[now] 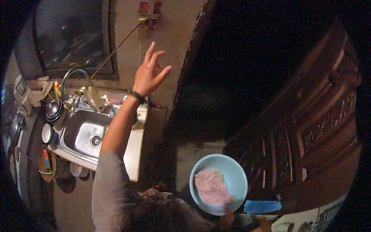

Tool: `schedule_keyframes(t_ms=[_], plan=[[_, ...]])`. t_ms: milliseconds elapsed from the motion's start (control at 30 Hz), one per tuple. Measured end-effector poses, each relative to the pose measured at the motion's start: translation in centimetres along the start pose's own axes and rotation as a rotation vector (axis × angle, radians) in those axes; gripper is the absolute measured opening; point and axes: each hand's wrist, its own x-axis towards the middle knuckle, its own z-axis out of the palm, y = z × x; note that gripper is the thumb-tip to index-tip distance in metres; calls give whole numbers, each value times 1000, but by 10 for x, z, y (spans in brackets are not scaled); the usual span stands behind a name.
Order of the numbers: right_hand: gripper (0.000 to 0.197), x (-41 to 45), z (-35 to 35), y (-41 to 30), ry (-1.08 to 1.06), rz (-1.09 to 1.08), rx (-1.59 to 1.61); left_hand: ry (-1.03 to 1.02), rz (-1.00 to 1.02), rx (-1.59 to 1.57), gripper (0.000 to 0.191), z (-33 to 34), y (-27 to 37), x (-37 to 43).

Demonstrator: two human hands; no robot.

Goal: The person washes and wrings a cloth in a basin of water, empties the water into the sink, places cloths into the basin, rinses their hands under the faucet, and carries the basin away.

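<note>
My left hand (152, 69) is raised in front of the wall, fingers apart and holding nothing, with a dark band on its wrist. Beyond its fingertips, a switchboard (149, 17) with sockets is fixed to the wall. My right hand (228, 218), partly hidden and dim, grips the near rim of a light blue plastic basin (242, 185). Inside the basin lies a crumpled pink cloth (213, 187), with a small pale yellowish piece beside it.
Left of my arm is a steel sink (87, 134) with a curved faucet (76, 70). Bowls (53, 108), a cup (47, 134) and a brush (46, 158) crowd its left side. A cord (116, 49) slants up to the switchboard. A dark doorway and carved wooden door (292, 150) stand right.
</note>
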Motion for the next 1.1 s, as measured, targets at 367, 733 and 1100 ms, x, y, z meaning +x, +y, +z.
schedule_keyframes(t_ms=[367, 733, 1100], plan=[[22, 57, 55, -72, 3, 28, -78, 137, 303, 483, 53, 69, -17, 62], [24, 118, 40, -136, -202, -130, -213, -282, 208, 467, 58, 34, 43, -32], [42, 66, 51, -164, -354, -146, -217, -365, -26, 410, 62, -127, 109, -123]])
